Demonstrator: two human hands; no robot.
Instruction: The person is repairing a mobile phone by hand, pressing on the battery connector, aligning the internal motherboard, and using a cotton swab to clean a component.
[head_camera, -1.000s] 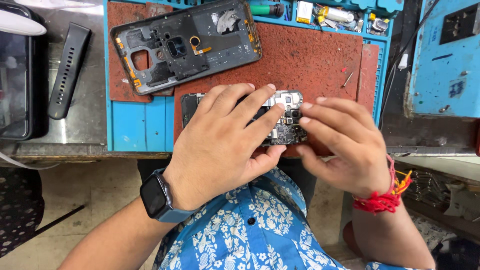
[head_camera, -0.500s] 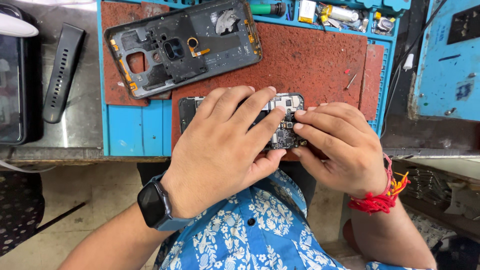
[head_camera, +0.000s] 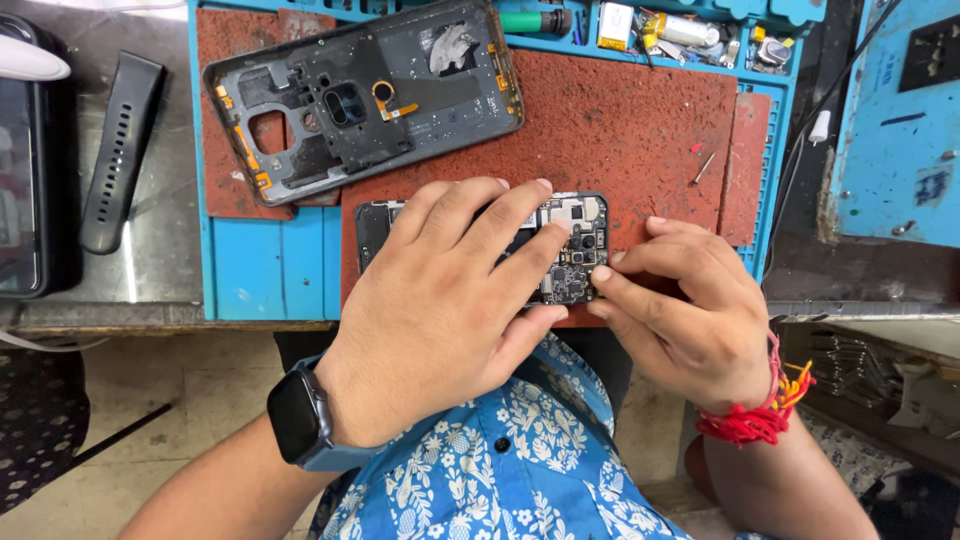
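A: Where's the opened phone (head_camera: 572, 250)?

B: At the mat's (head_camera: 620, 130) near edge. The left hand (head_camera: 440, 300) lies spread flat over it; the right hand's (head_camera: 680, 310) fingertips pinch at its right end.

A: Any tips?

B: Press evenly and work the small parts gently, I'd say. The back cover (head_camera: 360, 95) sits toward the far left corner.

Workbench (head_camera: 160, 240) was bare grey metal, scuffed, with a bright light streak on its surface. A blue work mat (head_camera: 265, 270) lay on it, topped by a worn red-brown pad (head_camera: 620, 110). Floor (head_camera: 150, 390) below was pale beige tile, dusty, partly in shadow. A blue-painted, chipped metal unit (head_camera: 895, 120) stood at the right, with a cluttered lower shelf (head_camera: 860, 365) beneath it. Lighting was even and bright, from above.
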